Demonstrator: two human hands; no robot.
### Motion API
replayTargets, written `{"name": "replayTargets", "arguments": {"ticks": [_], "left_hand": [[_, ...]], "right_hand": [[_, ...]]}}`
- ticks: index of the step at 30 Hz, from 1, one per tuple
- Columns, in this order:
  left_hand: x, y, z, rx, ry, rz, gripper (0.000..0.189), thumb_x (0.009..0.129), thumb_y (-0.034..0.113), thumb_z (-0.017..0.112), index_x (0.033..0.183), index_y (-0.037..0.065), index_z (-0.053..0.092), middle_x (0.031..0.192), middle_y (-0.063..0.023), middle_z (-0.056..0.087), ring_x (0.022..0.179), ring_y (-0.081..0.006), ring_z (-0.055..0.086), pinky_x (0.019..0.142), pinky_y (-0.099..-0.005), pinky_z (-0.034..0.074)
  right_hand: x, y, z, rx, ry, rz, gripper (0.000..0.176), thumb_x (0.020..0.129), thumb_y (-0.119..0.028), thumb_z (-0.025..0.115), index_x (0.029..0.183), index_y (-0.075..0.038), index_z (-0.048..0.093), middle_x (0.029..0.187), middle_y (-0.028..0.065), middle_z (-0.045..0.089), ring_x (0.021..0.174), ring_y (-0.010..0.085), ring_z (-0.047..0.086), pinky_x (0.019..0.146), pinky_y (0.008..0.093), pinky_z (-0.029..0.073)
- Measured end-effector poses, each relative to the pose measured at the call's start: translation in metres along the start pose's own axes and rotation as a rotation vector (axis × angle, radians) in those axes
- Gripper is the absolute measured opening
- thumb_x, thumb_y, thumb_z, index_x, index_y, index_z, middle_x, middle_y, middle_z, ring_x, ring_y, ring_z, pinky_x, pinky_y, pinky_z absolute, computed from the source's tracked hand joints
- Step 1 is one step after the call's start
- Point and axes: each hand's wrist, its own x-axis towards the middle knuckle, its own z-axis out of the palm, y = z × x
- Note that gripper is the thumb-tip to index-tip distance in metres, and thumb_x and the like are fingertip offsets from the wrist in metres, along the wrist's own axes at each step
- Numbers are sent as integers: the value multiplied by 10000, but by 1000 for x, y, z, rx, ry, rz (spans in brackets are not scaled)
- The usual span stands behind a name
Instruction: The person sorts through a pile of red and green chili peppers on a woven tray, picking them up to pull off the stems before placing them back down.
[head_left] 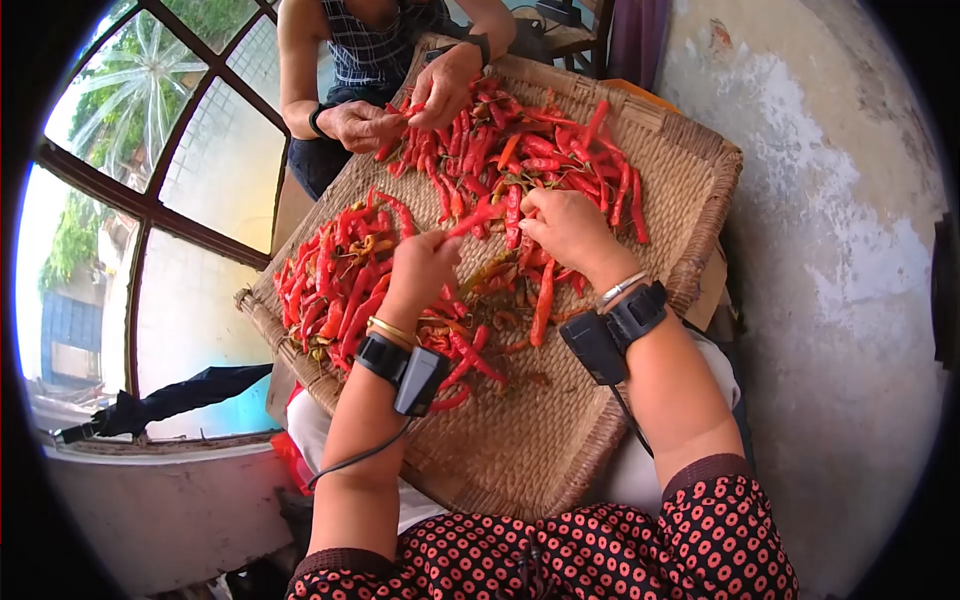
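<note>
Our left hand [425,268] curls round a red chilli [478,217] towards two o'clock; our right hand [565,228] pinches tight, catch unclear!

Around the left fingers [446,248] and right fingers [537,206], the peppers [335,280] look smooth and glossy. Beneath the fingers, the tray [520,430] is rough, matt woven fibre. Behind the left fingers, a shiny metal bangle [392,333] sits by a smooth grey plastic box [425,378]; behind the right ones, a silvery metal bangle [622,288] and a matt black plastic box [592,348]. Far right of the fingers, the wall [820,250] is rough, flaking plaster; far left, the umbrella [200,398] is dark cloth.
</note>
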Motion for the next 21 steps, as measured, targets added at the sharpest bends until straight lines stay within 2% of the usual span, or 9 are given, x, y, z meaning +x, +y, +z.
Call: {"name": "replayTargets", "arguments": {"ticks": [3,4,6,7,9,10,12,17,21], "left_hand": [[7,5,-1,-828,339,-14,425,870,122,519,1239,-33,376,1018,-131,542,635,-94,562,514,-215,456],[8,1,-4,-782,409,4,452,860,105,526,1253,-36,354,1119,-143,469,661,-110,569,531,-226,468],[14,-22,-9,-14,597,209,435,851,103,535,1237,-31,388,1031,-123,523,679,-120,580,563,-236,476],[9,-19,-10,-20,599,205,435,851,103,535,1237,-31,388,1031,-123,523,679,-120,580,563,-236,476],[-15,1,-14,-458,16,1,377,832,121,558,1160,-47,476,959,-129,591,701,-141,589,614,-267,484],[-23,11,-16,-466,27,-4,377,832,121,558,1160,-47,476,959,-129,591,701,-141,589,614,-267,484],[-36,24,-18,-283,-107,61,255,851,132,550,1040,-39,567,746,4,576,662,-59,533,597,-210,458],[-86,55,-34,83,45,306,224,764,84,622,966,-9,600,677,-54,564,590,-65,490,550,-243,432],[-125,45,-18,-55,4,204,216,763,62,627,965,-9,604,670,-39,568,571,-62,484,528,-237,427]], "right_hand": [[-7,-1,-10,-111,-313,-19,164,727,-173,606,813,-36,629,761,136,624,685,270,607,641,360,472],[-10,-3,-8,-118,-320,-21,164,727,-173,606,813,-36,629,761,136,624,685,270,607,641,360,472],[-16,-12,-5,-104,-873,115,221,756,-191,596,905,-30,617,731,109,626,598,224,602,565,342,476],[-19,-15,-1,-108,-878,116,221,756,-191,596,905,-30,617,731,109,626,598,224,602,565,342,476],[-23,-22,10,-55,-1102,292,300,786,-229,588,1015,-36,585,695,84,617,539,177,574,499,319,468],[-22,-24,10,-65,-1111,286,300,786,-229,588,1015,-36,585,695,84,617,539,177,574,499,319,468],[-19,-29,7,-163,-1159,298,334,810,-252,572,1073,-46,553,667,71,604,519,164,552,480,308,460],[-20,-27,16,-289,-1159,296,254,808,-253,566,877,-12,607,622,90,585,535,184,569,468,331,453],[-26,-31,14,-339,-1109,247,259,802,-251,559,771,3,606,607,101,590,517,193,575,479,326,459]]}}
